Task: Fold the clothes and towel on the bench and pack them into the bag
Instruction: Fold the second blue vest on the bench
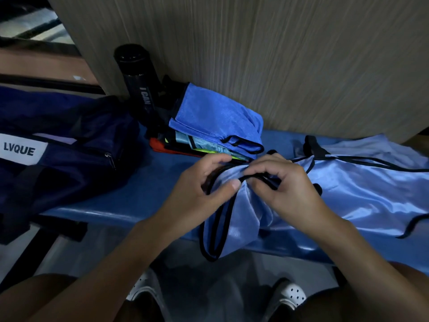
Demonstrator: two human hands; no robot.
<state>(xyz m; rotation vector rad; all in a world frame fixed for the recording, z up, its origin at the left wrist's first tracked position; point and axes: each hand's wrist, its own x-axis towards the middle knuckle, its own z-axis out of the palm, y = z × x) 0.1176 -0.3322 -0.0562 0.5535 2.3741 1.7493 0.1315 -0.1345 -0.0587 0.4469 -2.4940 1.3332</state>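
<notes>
A light blue shiny vest with black trim (362, 189) lies spread over the right half of the blue bench (130, 201), one strap end hanging over the front edge. My left hand (204, 191) and my right hand (285, 184) pinch the black-edged strap of this vest, close together at the middle of the bench. A stack of folded clothes (216, 126), blue on top with yellow-green, orange and black layers under it, sits just behind my hands. The navy bag (69, 154) with a white "LVQUE" label lies at the left, its zip showing.
A black bottle (139, 82) stands against the wood-grain wall (278, 54) between the bag and the stack. Below the bench edge my knees and white shoes (287, 296) rest on a grey floor. The bench frame's dark leg runs at the lower left.
</notes>
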